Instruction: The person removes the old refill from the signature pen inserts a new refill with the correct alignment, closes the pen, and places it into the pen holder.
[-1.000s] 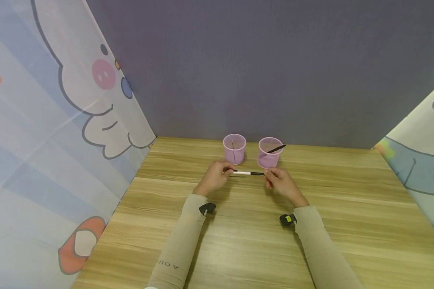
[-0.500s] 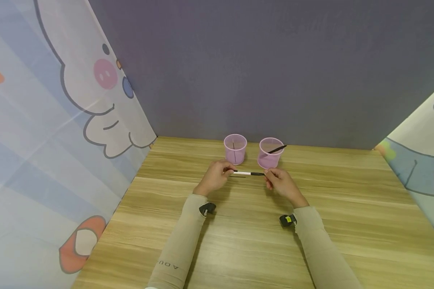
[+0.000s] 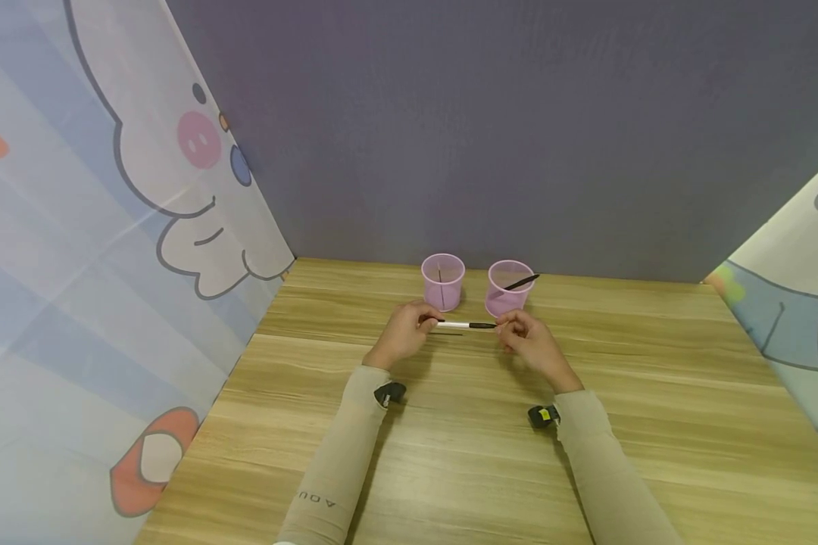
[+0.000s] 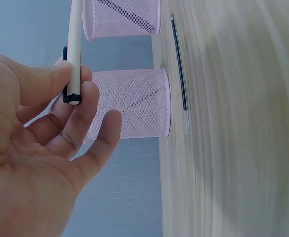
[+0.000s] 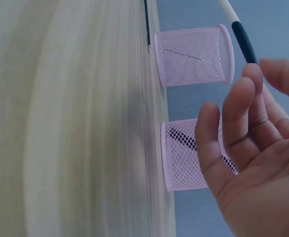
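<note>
A white pen (image 3: 454,324) with a black grip is held level between both hands, above the table. My left hand (image 3: 404,333) pinches its clip end between thumb and fingers; in the left wrist view the black end plug (image 4: 73,99) shows past the thumb. At the other end, my right hand (image 3: 528,344) pinches the pen's tip by the black grip (image 5: 244,42), the point hidden by the fingertips. A thin dark pen refill (image 4: 181,69) lies on the table below the pen.
Two pink mesh pen holders stand behind the hands. The left holder (image 3: 443,295) contains a thin dark stick; the right holder (image 3: 499,300) has a black pen (image 3: 522,281) leaning over its rim. The wooden table (image 3: 463,454) meets a grey wall (image 3: 491,136) behind them.
The pen and both hands have shifted slightly up and to the left. The right hand's fingers have moved a little at the tip. Holders and refill stay in place.
</note>
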`<state>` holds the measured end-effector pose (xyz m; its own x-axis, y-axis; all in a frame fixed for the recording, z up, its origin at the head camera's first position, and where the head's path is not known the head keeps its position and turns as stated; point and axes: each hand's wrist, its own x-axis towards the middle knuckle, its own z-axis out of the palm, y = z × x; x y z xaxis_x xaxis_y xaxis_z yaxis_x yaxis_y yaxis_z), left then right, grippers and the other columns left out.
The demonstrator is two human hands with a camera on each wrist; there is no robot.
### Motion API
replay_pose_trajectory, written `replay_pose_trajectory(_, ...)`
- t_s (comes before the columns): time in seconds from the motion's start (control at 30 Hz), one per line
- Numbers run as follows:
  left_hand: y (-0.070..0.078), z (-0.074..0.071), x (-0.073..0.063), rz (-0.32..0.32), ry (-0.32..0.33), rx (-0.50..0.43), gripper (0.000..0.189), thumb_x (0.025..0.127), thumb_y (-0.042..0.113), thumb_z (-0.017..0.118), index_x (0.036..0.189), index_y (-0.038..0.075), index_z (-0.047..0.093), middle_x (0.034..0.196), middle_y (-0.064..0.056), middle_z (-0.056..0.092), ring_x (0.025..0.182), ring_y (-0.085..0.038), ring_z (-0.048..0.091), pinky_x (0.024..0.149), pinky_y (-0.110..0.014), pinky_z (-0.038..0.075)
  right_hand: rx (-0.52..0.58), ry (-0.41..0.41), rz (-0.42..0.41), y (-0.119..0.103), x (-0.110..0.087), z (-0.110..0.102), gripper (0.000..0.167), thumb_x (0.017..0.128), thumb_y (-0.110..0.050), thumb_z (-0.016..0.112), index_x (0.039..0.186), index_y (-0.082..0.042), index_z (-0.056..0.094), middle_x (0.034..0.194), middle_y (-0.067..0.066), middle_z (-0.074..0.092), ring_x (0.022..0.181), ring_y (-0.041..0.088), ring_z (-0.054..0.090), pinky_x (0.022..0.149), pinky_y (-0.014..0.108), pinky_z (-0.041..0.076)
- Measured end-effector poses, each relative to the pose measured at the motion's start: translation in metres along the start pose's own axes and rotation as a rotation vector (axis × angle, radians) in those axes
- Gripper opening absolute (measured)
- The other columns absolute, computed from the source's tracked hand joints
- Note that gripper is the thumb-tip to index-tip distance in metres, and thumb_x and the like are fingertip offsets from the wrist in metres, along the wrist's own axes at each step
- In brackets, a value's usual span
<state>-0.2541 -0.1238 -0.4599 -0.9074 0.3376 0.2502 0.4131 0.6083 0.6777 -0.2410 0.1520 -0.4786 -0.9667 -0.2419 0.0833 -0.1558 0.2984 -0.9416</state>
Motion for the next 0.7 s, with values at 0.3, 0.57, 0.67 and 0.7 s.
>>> replay_pose_trajectory(0.3, 0.001, 0.000, 0.000, 0.015, 0.003, 0.019, 0.013, 0.098, 0.003, 0.065, 0.102, 0.008, 0.077, 0.111, -0.008, 0.073, 0.103, -0.022, 0.068, 0.091, -0.038, 0.058, -0.039, 0.001, -0.032, -0.023, -0.007, 0.001, 0.013, 0.099, 0.000, 0.062, 0.107, 0.010, 0.062, 0.083, 0.025, 0.062, 0.067, 0.023, 0.060, 0.062, 0.032, 0.056)
replay_pose_trajectory(0.57, 0.001, 0.002, -0.001, 0.014, 0.001, 0.020, 0.013, 0.098, 0.003, 0.065, 0.102, 0.009, 0.076, 0.111, -0.007, 0.072, 0.101, -0.021, 0.067, 0.090, -0.037, 0.058, -0.092, 0.006, -0.019, -0.037, -0.014, 0.002, 0.014, 0.100, -0.001, 0.061, 0.106, 0.011, 0.063, 0.086, 0.027, 0.063, 0.072, 0.028, 0.062, 0.064, 0.032, 0.057)
replay_pose_trajectory(0.67, 0.000, 0.002, 0.000, 0.014, 0.002, 0.026, 0.013, 0.098, 0.004, 0.065, 0.102, 0.008, 0.076, 0.111, -0.008, 0.073, 0.100, -0.021, 0.067, 0.089, -0.037, 0.058, -0.094, 0.009, 0.007, -0.023, -0.008, 0.002, 0.015, 0.101, -0.003, 0.061, 0.107, 0.010, 0.064, 0.089, 0.028, 0.064, 0.076, 0.033, 0.064, 0.066, 0.034, 0.059)
replay_pose_trajectory(0.7, 0.000, 0.002, 0.000, 0.015, 0.001, 0.028, 0.013, 0.098, 0.004, 0.065, 0.103, 0.008, 0.076, 0.111, -0.008, 0.073, 0.099, -0.020, 0.067, 0.089, -0.037, 0.058, -0.093, 0.010, 0.011, -0.018, -0.006, 0.002, 0.015, 0.101, -0.004, 0.061, 0.107, 0.009, 0.064, 0.090, 0.027, 0.065, 0.076, 0.033, 0.064, 0.066, 0.034, 0.059)
